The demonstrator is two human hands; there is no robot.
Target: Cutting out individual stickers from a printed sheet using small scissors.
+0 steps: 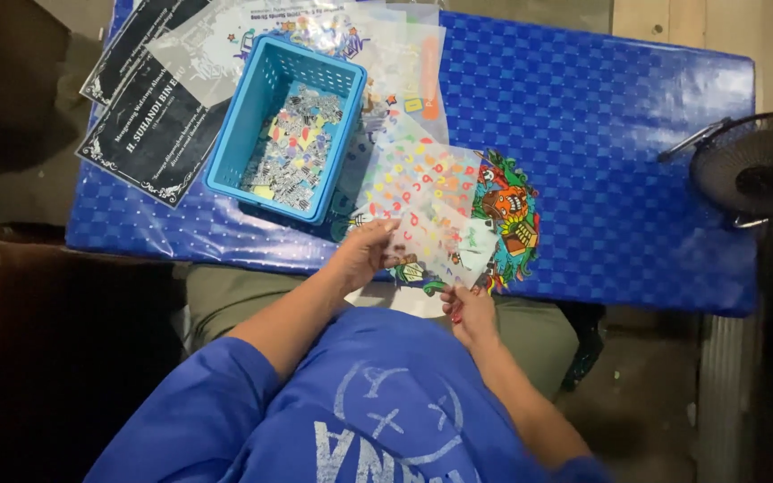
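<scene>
My left hand (364,253) grips the near left edge of a clear plastic sheet (422,192) printed with small coloured letters, held just above the blue table (619,170). At the table's near edge, my right hand (469,309) pinches the lower right part of the same sheet, where small pale stickers (462,246) sit. Under the sheet lies a large colourful cartoon sticker (512,210). A light blue plastic basket (266,85) with several small stickers in it stands left of the sheet.
Black printed cards (149,134) lie at the table's left end, with more clear sticker sheets (386,45) at the back. A black fan (758,165) stands off the right edge. My lap and blue shirt are below the table.
</scene>
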